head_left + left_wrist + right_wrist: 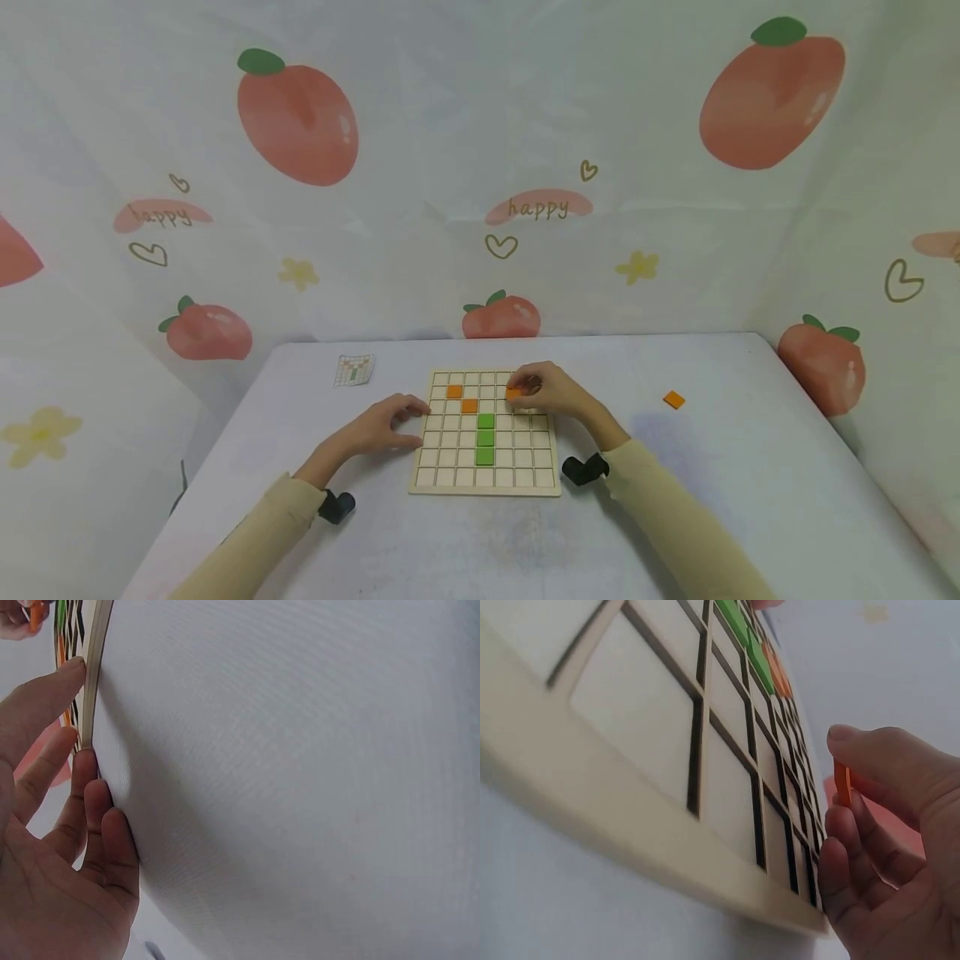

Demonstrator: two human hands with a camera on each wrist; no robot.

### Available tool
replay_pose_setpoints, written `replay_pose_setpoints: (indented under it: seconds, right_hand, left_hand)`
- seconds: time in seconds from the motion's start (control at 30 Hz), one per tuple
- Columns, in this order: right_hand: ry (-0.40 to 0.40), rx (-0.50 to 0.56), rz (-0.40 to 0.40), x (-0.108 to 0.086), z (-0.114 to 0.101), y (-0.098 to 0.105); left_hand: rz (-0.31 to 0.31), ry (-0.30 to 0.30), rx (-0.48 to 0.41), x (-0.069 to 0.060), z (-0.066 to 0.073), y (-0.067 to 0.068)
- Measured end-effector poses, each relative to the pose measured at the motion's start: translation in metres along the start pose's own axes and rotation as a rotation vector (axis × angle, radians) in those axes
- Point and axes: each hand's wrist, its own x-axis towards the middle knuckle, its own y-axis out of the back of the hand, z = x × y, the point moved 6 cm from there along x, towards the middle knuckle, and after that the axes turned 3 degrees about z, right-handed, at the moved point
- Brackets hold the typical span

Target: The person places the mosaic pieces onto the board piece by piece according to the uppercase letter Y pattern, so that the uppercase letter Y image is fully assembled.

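Note:
A light wooden grid board [447,477] lies flat on the table. Two orange tiles [454,392] sit diagonally in its upper left cells, and three green tiles [486,438] form a column near its middle. My right hand [552,390] is over the board's upper right, pinching an orange square tile [843,784] between thumb and fingertips. The tile stands on edge in the right wrist view. My left hand [385,427] is at the board's left edge, thumb and fingertips touching it, fingers loosely bent and spread. Its palm [60,900] shows in the left wrist view.
Another orange tile [674,400] lies on the white table [480,550] to the right of the board. At the back left is a small paper card [354,370] printed with a coloured grid. A fruit-patterned cloth [420,250] hangs behind the table.

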Motion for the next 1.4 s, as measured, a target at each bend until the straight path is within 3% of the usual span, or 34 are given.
replay_pose_setpoints:
  seconds: [0.27,0.77,1.4]
  right_hand:
    - [-0.007,-0.037,0.000,0.004,-0.011,-0.010]
    - [-0.048,-0.113,-0.031,0.006,-0.008,-0.020]
    - [-0.042,-0.114,-0.044,0.005,-0.008,-0.021]
  left_hand:
    - [-0.011,0.005,-0.009,0.002,-0.002,-0.001]
    - [-0.006,0.027,-0.014,0.000,-0.005,-0.002]
    - [0.001,-0.010,-0.012,0.001,-0.003,-0.001]
